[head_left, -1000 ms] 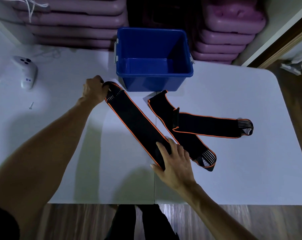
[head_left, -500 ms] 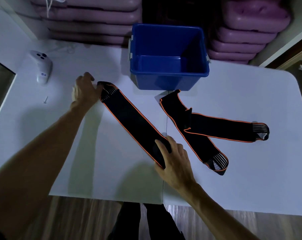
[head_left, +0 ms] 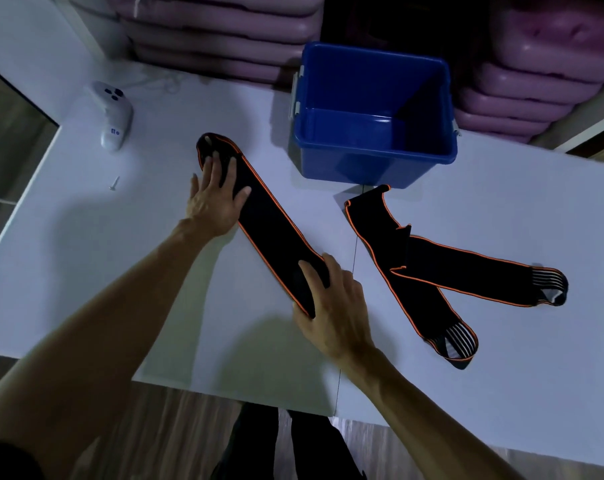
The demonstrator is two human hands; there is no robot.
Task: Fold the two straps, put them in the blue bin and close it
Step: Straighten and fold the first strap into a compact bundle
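A black strap with orange edging [head_left: 272, 230] lies diagonally on the white table [head_left: 155, 271], doubled over flat. My left hand [head_left: 213, 199] rests palm down on its far end, fingers spread. My right hand [head_left: 335, 306] presses on its near end, fingers over the edge. A second black and orange strap [head_left: 442, 271] lies bent in a V to the right, untouched, with striped elastic ends. The blue bin [head_left: 373, 161] stands open and empty at the back of the table; no lid is in view.
A white controller [head_left: 113, 112] and a small screw [head_left: 114, 182] lie at the back left of the table. Stacks of pink plastic lids or trays [head_left: 217, 32] stand behind the table. The table's left and near edges are close to my arms.
My left hand has moved from beside the strap's far end onto it, flattening it. The right hand stays on the near end. The camera shifted left.
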